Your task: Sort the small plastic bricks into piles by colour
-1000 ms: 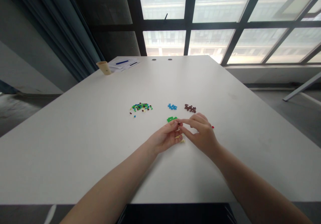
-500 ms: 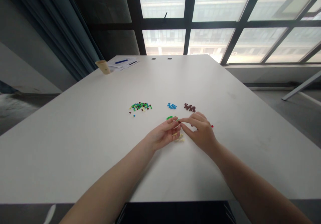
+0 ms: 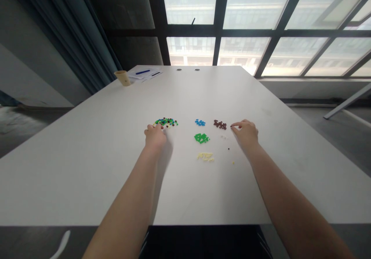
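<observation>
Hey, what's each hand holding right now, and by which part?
Neither hand shows a clear hold. The left hand has its fingertips at the mixed pile of tiny bricks; the right hand is beside the brown bricks. Any pinched piece would be too small to tell.

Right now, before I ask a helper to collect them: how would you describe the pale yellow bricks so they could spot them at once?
On the white table, find the small plastic bricks between the person's left hand and right hand. The pale yellow bricks form a loose patch just below the green bricks. They are the palest group and lie closest to the table's near edge.
</observation>
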{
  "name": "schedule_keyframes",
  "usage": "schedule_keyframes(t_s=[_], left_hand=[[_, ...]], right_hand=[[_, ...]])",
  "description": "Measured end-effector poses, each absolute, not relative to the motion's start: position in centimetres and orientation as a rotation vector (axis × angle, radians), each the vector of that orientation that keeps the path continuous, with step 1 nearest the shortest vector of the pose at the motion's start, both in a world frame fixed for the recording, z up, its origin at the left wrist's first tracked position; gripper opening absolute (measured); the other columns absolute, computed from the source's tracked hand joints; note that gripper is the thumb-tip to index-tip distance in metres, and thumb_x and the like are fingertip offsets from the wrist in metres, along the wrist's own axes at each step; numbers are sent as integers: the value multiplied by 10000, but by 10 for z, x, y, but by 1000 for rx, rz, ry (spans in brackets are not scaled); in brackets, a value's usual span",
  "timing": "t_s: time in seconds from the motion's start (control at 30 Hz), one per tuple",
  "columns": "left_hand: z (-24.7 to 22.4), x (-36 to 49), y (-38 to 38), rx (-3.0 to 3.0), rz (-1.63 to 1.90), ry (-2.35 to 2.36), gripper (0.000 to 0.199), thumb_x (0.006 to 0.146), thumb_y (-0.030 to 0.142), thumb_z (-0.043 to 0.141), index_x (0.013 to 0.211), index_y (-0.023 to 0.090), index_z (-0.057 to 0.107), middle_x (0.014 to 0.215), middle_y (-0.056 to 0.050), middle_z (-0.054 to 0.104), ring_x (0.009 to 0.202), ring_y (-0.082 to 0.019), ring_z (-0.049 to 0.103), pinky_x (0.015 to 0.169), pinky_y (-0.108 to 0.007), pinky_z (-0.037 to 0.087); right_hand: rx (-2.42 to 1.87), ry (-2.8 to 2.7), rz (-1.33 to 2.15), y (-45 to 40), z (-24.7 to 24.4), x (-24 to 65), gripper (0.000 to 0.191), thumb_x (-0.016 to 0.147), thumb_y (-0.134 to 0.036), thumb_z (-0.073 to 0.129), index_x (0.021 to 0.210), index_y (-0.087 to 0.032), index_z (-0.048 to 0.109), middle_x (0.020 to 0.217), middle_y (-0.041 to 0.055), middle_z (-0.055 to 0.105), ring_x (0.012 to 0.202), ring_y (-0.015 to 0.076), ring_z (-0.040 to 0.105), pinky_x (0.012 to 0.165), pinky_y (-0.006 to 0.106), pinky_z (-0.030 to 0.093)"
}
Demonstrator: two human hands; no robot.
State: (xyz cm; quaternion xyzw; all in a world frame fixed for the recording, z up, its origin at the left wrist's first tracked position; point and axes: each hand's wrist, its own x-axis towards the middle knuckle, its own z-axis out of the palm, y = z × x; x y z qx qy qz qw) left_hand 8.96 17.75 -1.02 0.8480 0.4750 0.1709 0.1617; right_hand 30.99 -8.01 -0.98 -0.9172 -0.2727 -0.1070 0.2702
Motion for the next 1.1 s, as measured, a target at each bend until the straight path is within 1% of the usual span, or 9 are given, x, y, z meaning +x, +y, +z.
schedule_keyframes(t_s=[0.1, 0.2, 0.33, 0.4, 0.6, 0.77, 0.87, 0.97, 1.1], left_hand=[[-16, 92, 180, 2439, 462, 1351, 174, 671, 94, 543, 835, 133, 584, 971, -174, 540, 933, -326, 531, 829, -474, 402], [-20, 94, 184, 2423, 499, 1323, 120, 659, 93, 539, 757, 153, 574, 857, -135, 562, 851, -279, 550, 793, -433, 426], [-21, 94, 185, 2394, 557, 1282, 108, 644, 91, 524, 705, 163, 575, 766, -103, 573, 824, -253, 550, 781, -397, 428], [-19, 94, 184, 2396, 526, 1281, 140, 651, 80, 493, 726, 151, 586, 774, -110, 585, 826, -265, 557, 779, -409, 421], [-13, 96, 180, 2414, 425, 1283, 234, 629, 20, 446, 785, 125, 585, 830, -160, 594, 834, -311, 570, 753, -410, 411], [-7, 98, 175, 2370, 524, 1218, 224, 651, 26, 432, 776, 136, 581, 862, -147, 598, 841, -273, 574, 779, -392, 411], [3, 104, 163, 2184, 655, 989, 175, 658, 55, 475, 755, 155, 582, 849, -96, 615, 811, -214, 577, 799, -367, 423], [12, 113, 137, 1771, 680, 722, 149, 634, 122, 604, 772, 170, 575, 830, -44, 628, 758, -157, 588, 791, -336, 454], [19, 121, 92, 1144, 497, 503, 229, 613, 155, 710, 779, 148, 552, 743, -31, 653, 767, -141, 636, 851, -329, 467]], right_hand=[[-2512, -769, -243, -73, -19, 311, 164, 742, -287, 574, 783, -263, 732, 803, 54, 619, 826, 222, 490, 689, 347, 356], [-2502, -805, -247, -67, -22, 310, 173, 759, -273, 562, 785, -248, 731, 832, 64, 639, 832, 220, 490, 707, 361, 358], [-2524, -783, -214, -66, -20, 310, 197, 769, -266, 545, 851, -240, 722, 857, 68, 646, 863, 234, 501, 726, 374, 367], [-2531, -754, -201, -68, -18, 310, 221, 759, -238, 526, 868, -234, 718, 858, 63, 647, 866, 232, 509, 730, 365, 371], [-2526, -740, -204, -71, -17, 310, 254, 703, -178, 489, 745, -233, 733, 876, 68, 636, 873, 229, 516, 740, 359, 379], [-2546, -785, -183, -70, -21, 308, 294, 713, -177, 472, 800, -269, 737, 896, 69, 619, 886, 250, 507, 736, 396, 386], [-2494, -794, -235, -69, -19, 308, 294, 705, -163, 473, 799, -259, 734, 862, 64, 616, 857, 238, 506, 737, 389, 391], [-2359, -808, -364, -68, -13, 303, 280, 691, -137, 474, 763, -236, 726, 782, 56, 603, 811, 222, 502, 749, 378, 398], [-2073, -991, -504, -67, 2, 280, 256, 716, -123, 480, 786, -218, 706, 741, 41, 584, 770, 201, 509, 758, 368, 412]])
